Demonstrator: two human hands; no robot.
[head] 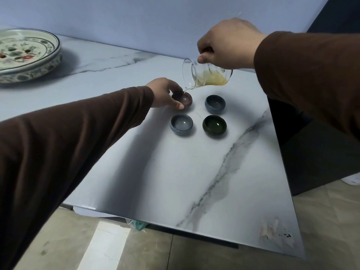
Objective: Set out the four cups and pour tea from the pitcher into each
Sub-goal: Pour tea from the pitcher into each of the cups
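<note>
Four small cups sit in a two-by-two square on the white marble table [224,172]. The right hand [228,43] grips the glass pitcher [206,75] from above, fingers curled around its rim and upper wall, and tips it hard to the left so that the yellow tea pools at the lower side and a thin stream falls from the spout into the brown cup [184,99] at the far left of the square. The left hand [165,92] holds that cup on the table — thumb on its near side, fingers bent around the far side.

The other three cups stand apart from both hands: the dark blue cup [215,104] just right of the brown one, the light blue cup [181,124] in front of it, and the green cup [214,125] at the near right. Whether they hold tea I cannot tell.

Far off at the table's left end sits a round painted tea tray [29,53], well clear of the cups. Both brown sleeves cross the view; the left sleeve [68,143] covers much of the near-left tabletop.
</note>
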